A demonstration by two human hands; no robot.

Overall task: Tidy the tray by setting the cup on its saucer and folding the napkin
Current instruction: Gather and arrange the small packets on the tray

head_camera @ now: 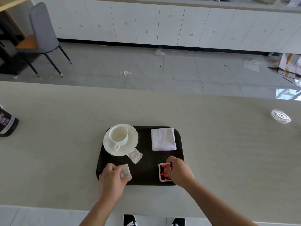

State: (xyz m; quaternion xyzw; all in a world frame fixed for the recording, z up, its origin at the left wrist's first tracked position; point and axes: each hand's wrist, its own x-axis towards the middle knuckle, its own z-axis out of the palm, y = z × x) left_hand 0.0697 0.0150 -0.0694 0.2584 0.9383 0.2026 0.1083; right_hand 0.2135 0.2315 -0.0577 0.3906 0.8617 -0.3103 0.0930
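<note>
A dark tray (146,175) lies on the beige counter. At its far left a white cup (118,135) stands upright on a white saucer (132,145), handle toward me. A folded white napkin (163,138) rests at the tray's far right. My left hand (112,180) pinches a small white sachet (126,172) at the near left corner. My right hand (179,171) grips a red and black packet (163,172) lying at the near right. Another white sachet (135,155) lies partly under the saucer's near edge.
A brown bottle (7,123) lies at the counter's far left. A clear plastic lid (281,116) sits at the far right. Beyond the counter are a tiled floor with scraps, a grey chair (40,30) and white cabinets.
</note>
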